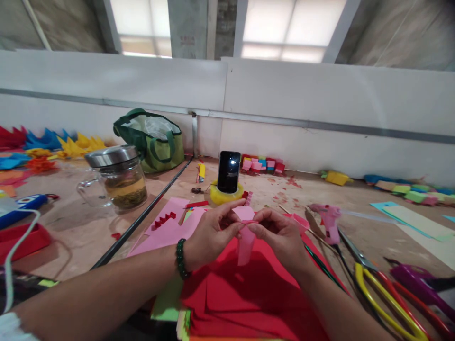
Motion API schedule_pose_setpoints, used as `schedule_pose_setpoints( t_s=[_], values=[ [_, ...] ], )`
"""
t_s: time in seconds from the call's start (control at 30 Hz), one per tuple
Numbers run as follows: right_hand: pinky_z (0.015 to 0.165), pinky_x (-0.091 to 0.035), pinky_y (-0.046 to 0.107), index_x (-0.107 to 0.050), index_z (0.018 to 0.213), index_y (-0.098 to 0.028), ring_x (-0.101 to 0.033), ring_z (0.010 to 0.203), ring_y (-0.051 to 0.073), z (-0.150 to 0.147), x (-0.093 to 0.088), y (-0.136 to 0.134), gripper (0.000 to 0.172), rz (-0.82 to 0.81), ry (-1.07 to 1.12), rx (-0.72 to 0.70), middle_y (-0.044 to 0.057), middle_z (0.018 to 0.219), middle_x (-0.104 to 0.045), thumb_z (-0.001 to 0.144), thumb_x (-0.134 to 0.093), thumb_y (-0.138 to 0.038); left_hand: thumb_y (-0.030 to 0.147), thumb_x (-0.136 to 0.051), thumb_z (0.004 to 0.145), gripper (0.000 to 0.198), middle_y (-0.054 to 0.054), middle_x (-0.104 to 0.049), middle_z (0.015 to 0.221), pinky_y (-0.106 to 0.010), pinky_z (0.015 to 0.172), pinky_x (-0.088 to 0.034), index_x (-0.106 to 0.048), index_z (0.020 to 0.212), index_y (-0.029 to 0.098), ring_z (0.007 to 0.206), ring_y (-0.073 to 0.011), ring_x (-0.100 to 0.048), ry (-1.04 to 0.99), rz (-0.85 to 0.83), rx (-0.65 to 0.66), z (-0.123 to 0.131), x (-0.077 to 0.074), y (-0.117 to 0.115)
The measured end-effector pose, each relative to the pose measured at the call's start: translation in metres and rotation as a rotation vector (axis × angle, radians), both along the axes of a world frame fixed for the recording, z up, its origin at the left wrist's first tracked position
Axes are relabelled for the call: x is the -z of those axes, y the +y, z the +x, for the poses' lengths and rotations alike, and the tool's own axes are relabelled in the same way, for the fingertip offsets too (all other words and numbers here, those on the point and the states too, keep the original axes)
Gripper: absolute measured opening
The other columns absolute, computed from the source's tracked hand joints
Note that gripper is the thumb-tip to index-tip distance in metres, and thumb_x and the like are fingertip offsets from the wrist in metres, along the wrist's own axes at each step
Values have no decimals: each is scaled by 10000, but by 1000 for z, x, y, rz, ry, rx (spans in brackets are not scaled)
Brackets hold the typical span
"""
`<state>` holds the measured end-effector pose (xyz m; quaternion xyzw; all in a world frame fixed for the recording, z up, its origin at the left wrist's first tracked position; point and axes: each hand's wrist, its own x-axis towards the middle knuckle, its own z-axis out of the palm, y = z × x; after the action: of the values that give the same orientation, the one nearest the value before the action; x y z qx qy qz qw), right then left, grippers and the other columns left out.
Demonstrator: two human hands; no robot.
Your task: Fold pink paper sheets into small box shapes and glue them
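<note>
Both my hands meet above a stack of red paper sheets [249, 289] and pinch a small pink paper strip [245, 239] between them. My left hand [211, 234], with a green bead bracelet on the wrist, grips the strip's top from the left. My right hand [279, 237] pinches it from the right. The strip's lower end hangs down loose over the red sheets. A pink sheet [167, 229] with small red cut pieces on it lies just left of my hands.
A pink glue gun [330, 222] and yellow-handled scissors [377, 289] lie to the right. A phone [228, 171] stands in a yellow tape roll behind my hands. A glass jar mug [119, 177] and a green bag [154, 139] stand at the left. Coloured paper pieces line the wall.
</note>
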<state>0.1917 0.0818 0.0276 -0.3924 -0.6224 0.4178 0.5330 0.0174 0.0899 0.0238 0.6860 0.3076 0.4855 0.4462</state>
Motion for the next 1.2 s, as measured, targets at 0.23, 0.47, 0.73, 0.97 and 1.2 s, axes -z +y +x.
schedule_pose_setpoints(
  t_s=[0.23,0.47,0.73,0.97,1.2],
  values=[
    [527,-468,226,-655,719,-193,-554,577,115,0,1,-1,169,119,-98,21,0,655,-626,735,-746,-334,191,-620,809,439,-9,-627,732,-204,613,-494,-522,1231,122,648,-110,-610,5,4,6,0,0,-1],
    [467,-466,221,-681,683,-192,-543,498,106,3,-1,-1,162,124,-152,57,-5,585,-634,728,-747,-333,162,-605,803,163,-36,-682,732,-202,595,-513,-663,951,123,636,-114,-633,70,76,-25,0,-2,-3],
    [500,-469,221,-665,766,-197,-549,537,104,3,1,-2,148,91,-141,25,-10,629,-621,736,-738,-322,129,-594,782,94,-28,-689,684,-192,546,-500,-688,794,129,576,-106,-625,102,115,-58,-1,-4,-4],
    [512,-460,231,-643,771,-192,-543,574,115,3,1,-1,225,-21,-114,-22,-2,660,-609,694,-762,-367,97,-580,788,102,-29,-680,685,-207,599,-486,-674,767,131,618,-111,-621,152,181,-87,-4,-7,-5],
    [477,-424,225,-644,624,-181,-500,497,96,4,0,-1,253,-49,-96,-25,-18,546,-582,701,-755,-394,200,-622,802,85,-26,-665,673,-200,556,-494,-660,787,126,593,-112,-617,73,21,-9,0,-7,-3]
  ],
)
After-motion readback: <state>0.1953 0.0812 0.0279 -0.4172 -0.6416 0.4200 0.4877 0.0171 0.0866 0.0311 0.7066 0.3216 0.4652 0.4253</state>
